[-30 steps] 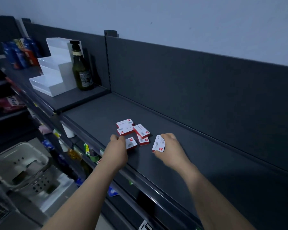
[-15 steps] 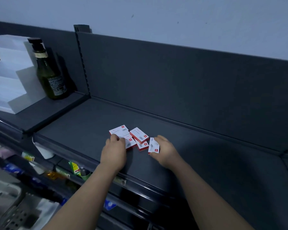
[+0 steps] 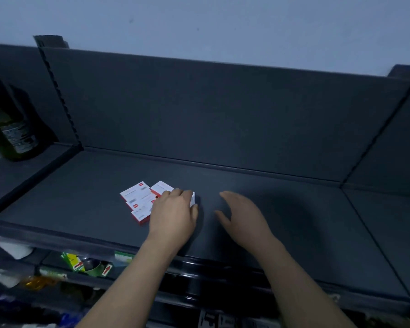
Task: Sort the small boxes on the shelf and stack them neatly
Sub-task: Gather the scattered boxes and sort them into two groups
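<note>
Our small boxes (image 3: 137,200) lie in a loose, overlapping heap toward the near left of the shelf (image 3: 81,190), red edges pointing every way, so nothing is stacked yet. Our left hand (image 3: 173,214) curls over the rightmost box (image 3: 193,199), seemingly grasping it to draw it in. Our right hand (image 3: 242,216) hovers just beside, relaxed and holding nothing. A green bottle (image 3: 7,131) stands far left.

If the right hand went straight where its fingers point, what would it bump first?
Probably the back panel: the right hand points past the small boxes over bare shelf, though depth is unclear.
</note>
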